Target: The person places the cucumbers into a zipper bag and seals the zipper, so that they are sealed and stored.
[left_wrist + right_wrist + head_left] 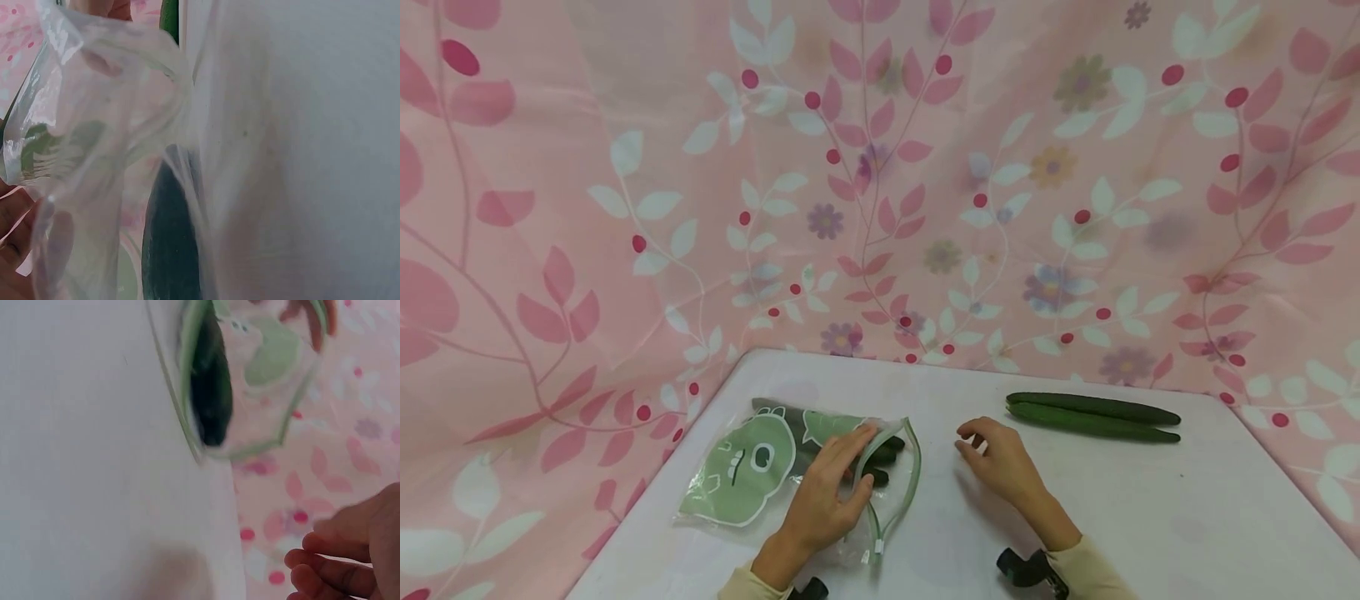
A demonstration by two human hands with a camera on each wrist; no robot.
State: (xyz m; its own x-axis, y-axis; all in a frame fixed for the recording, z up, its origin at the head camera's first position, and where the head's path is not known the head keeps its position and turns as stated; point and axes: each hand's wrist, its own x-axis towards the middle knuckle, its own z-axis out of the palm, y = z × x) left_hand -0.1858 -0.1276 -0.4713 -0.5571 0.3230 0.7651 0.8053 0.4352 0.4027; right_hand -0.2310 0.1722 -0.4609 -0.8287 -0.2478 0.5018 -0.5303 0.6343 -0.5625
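Observation:
A clear slider bag (737,471) with green cartoon print lies on the table, its green-rimmed mouth standing wide toward the right. Inside it, cucumbers (887,450) show their dark ends near the mouth; the print hides the rest. My left hand (827,492) grips the bag by the upper rim of its mouth. In the left wrist view its fingers (15,225) appear behind the clear film. Right of the mouth, apart from the bag, my right hand (1000,462) hovers with loosely bent fingers and nothing in them. Two long cucumbers (1090,408) lie side by side beyond it.
The white table (1150,500) ends at the back and sides against a pink floral curtain (880,208). A white slider (878,546) sits at the near end of the bag's zip. Black wrist cameras (1022,568) are strapped at both sleeves.

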